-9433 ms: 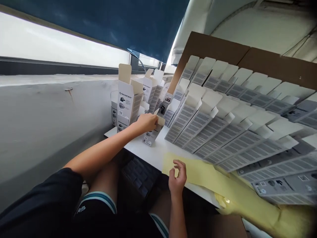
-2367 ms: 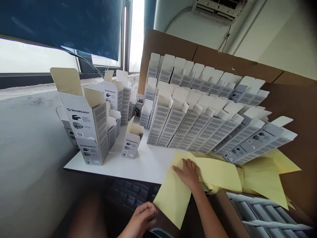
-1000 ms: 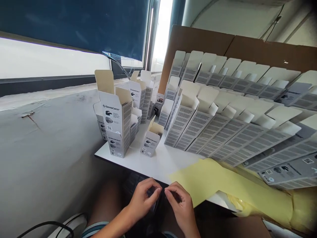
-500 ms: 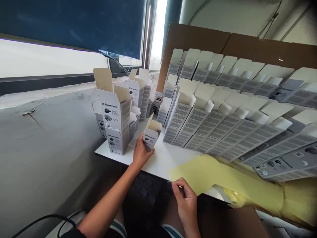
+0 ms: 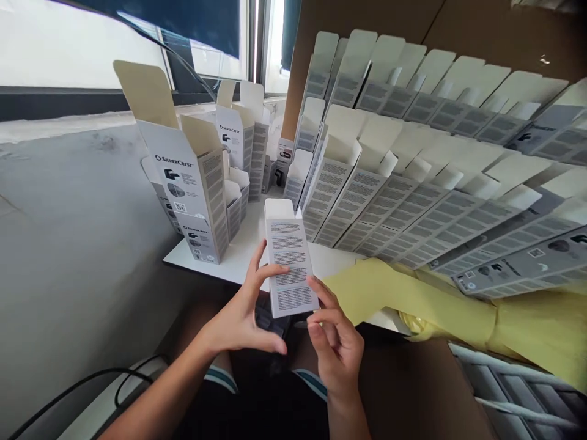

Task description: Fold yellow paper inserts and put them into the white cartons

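A small printed cardboard box [image 5: 291,266] is tilted up over the table's front edge, its text-covered side facing me and a white flap raised at its top. My left hand [image 5: 245,308] is at its left side with fingers spread; one fingertip lies on the printed face, and the thumb stands well apart below. At the lower right corner of this box, my right hand [image 5: 337,333] has its bent fingertips closed on the edge. What lies behind the box is hidden. A taller SilverCrest box [image 5: 178,177], its flap up, stands left of my hands.
Rows of open-topped grey boxes [image 5: 367,195] fill the right of the white table [image 5: 243,253]. Yellow sheet material [image 5: 394,287] drapes along the front edge. More boxes [image 5: 236,140] stand at the back left by the wall [image 5: 82,201]. A brown cardboard panel [image 5: 367,15] rises behind.
The small box has come off the table toward me and turned from its logo side to its text side. My right hand has risen to it; my left fingers have spread. The view has shifted closer.
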`<state>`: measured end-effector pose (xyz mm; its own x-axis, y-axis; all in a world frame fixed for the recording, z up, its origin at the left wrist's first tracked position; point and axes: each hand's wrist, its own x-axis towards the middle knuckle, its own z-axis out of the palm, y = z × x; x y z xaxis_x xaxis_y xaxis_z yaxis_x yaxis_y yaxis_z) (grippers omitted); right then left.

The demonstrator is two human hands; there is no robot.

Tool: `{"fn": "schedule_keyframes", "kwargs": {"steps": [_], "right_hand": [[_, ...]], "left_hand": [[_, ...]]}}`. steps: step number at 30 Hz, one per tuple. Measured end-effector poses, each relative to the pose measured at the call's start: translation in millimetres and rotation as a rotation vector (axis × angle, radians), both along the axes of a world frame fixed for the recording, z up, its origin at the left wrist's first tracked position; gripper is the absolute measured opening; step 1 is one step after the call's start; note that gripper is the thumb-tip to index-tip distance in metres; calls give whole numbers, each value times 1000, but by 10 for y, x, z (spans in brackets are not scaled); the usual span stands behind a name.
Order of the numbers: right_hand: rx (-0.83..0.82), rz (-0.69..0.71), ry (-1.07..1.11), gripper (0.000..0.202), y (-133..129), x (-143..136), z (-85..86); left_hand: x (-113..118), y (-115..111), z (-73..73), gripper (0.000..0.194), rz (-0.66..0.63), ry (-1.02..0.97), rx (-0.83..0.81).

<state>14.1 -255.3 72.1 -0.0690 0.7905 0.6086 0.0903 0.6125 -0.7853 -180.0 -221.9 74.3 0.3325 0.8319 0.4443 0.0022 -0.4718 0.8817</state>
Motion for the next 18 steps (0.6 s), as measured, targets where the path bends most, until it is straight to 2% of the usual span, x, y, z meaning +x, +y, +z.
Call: {"fn": "schedule_keyframes", "kwargs": {"steps": [1,3,5,8,10,14,18], "right_hand": [[-14,27,36,8,-9,-15,10],[-14,48,78,9,-20,-31,25],[73,-32,45,9,-18,-27,59],[405,-296,-179,14,2,19,177],[619,-399,-354,17,17,66,276],[768,-320,-588,23,29,145,414],[800,-250,-719,26,6,167,497]], "left_hand": [[-28,-25,14,84,13,27,7],[-63,-49,23,72,64,55,18],[-70,-51,27,60,86,31,22],[-49,-44,47,58,72,-26,25],[-38,-47,68,56,63,-51,10],[-41,-66,95,54,58,-56,-16],[-39,-77,75,56,69,-80,-14]]}}
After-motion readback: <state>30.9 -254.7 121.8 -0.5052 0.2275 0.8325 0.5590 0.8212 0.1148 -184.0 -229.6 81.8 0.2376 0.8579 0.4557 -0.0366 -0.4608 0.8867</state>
